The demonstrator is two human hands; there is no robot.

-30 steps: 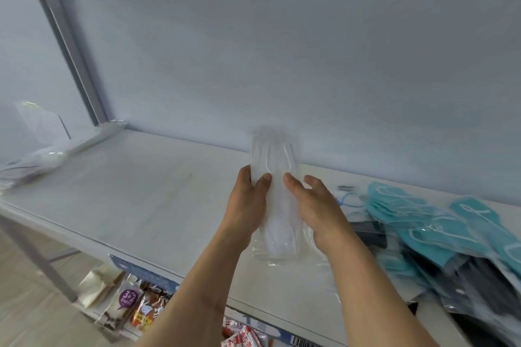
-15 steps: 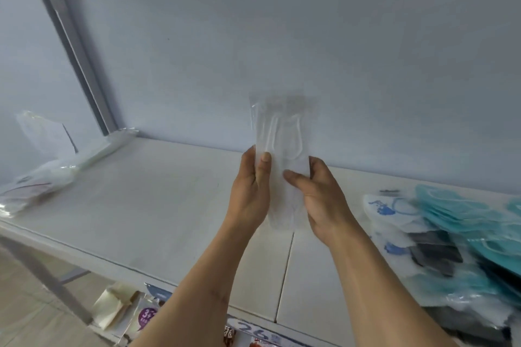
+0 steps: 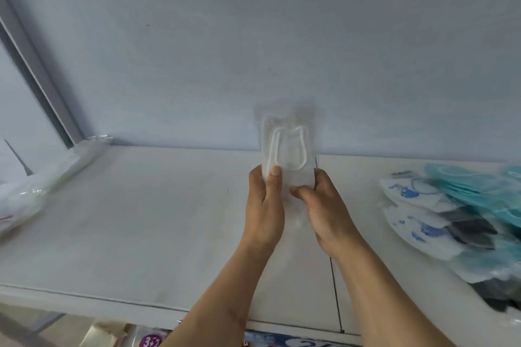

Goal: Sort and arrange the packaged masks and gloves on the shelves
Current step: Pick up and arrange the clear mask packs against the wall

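Over the white shelf, our left hand and right hand pinch a slick packaged mask; our fingers might let it slip.

Both hands up at centre: left hand and right hand pinching a clear plastic packet of white masks, held upright above the white shelf board. Heap of teal, black and blue-printed mask packets at three o'clock; clear bagged bundle at nine.

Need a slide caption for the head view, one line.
Both hands, left and right, hold a clear-packed white mask upright above the shelf.
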